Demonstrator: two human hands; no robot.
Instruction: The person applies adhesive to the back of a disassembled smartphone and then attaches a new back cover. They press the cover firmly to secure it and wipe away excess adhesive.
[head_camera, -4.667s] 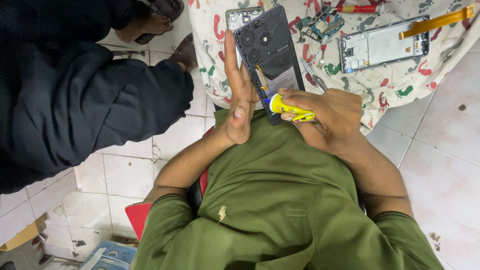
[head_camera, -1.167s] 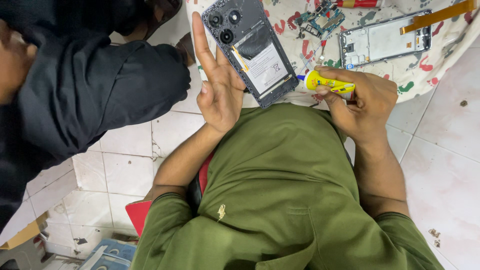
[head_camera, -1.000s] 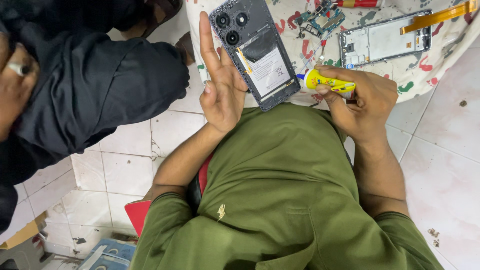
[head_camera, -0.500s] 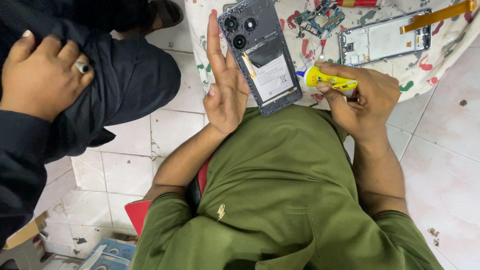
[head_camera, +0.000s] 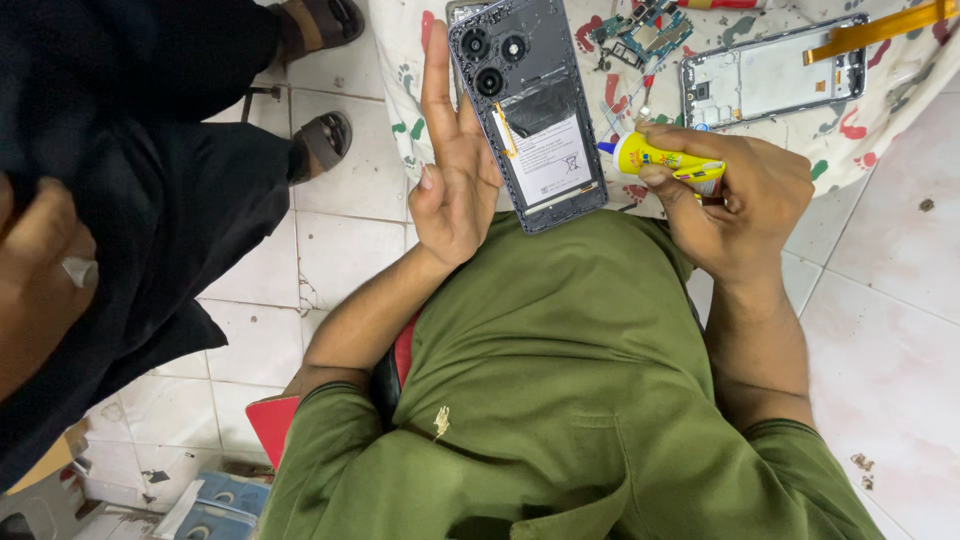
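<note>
Phone (head_camera: 528, 105), back cover off, battery and camera lenses exposed, propped upright against the left hand (head_camera: 452, 165) at the near edge of a patterned cloth (head_camera: 405, 60). Largest nearby: green shirt (head_camera: 560, 400) filling the lower view; a second person's dark clothing (head_camera: 150, 180) at left, with sandalled feet on the white tiles. Further back on the cloth, a bare phone frame (head_camera: 770, 75) with an orange ribbon cable, then a small circuit board (head_camera: 640, 30).

Left hand flat and spread, fingers straight, edge of the palm bracing the phone's side. Right hand (head_camera: 740, 205) curled tight around a yellow glue tube (head_camera: 665, 160), thumb and forefinger pinching it, blue nozzle aimed at the phone's right edge, close but apparently not touching.

Probably gluing along the frame. Best done with the phone held steady, nozzle resting lightly on the rim, gentle even squeeze, a thin unbroken bead, well clear of battery and lenses.
</note>
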